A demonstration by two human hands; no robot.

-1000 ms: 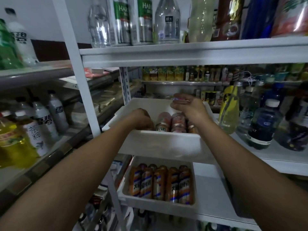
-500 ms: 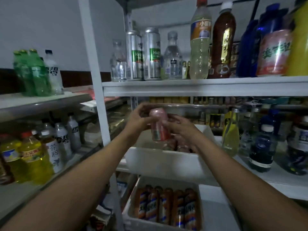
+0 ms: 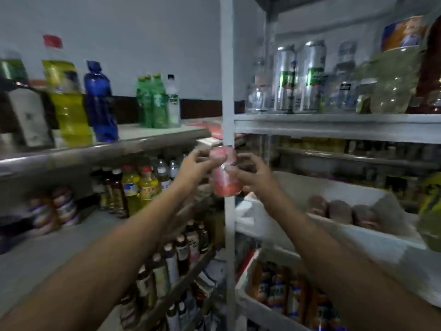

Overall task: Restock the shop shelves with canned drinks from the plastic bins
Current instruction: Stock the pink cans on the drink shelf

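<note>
Left hand point(image 3: 194, 168) and right hand point(image 3: 250, 175) together grasp a pink can point(image 3: 226, 186); white bin point(image 3: 372, 242) (upper) holds dark cans point(image 3: 340, 211).

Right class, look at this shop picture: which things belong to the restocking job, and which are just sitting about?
Part of the job: pink can, gripped by left hand and right hand; white bin with cans inside; lower bin of orange cans.

Just there: green bottles, blue bottle, tall silver cans, yellow bottles.
</note>
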